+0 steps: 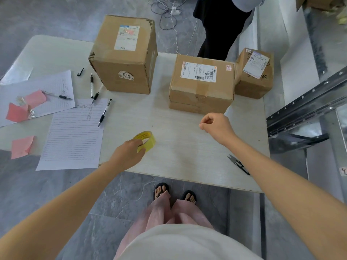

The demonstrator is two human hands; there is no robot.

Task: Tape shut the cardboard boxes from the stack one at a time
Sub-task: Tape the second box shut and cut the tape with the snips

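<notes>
A yellow roll of tape (148, 140) lies on the pale table (178, 147), and my left hand (129, 154) grips its near side. My right hand (217, 126) hovers above the table with curled fingers and holds nothing, just in front of a medium cardboard box (201, 83) that sits on a flatter box (195, 108). A tall cardboard box (124, 55) stands at the back left of these. A small cardboard box (253, 74) stands at the back right corner. All carry shipping labels.
Black thread snips (239, 164) lie near the table's right front edge. Lined paper sheets (73, 134), several pens (104, 114) and pink notes (21, 147) cover the left side. Another person (219, 25) stands behind the table. A metal rack (304, 113) stands on the right.
</notes>
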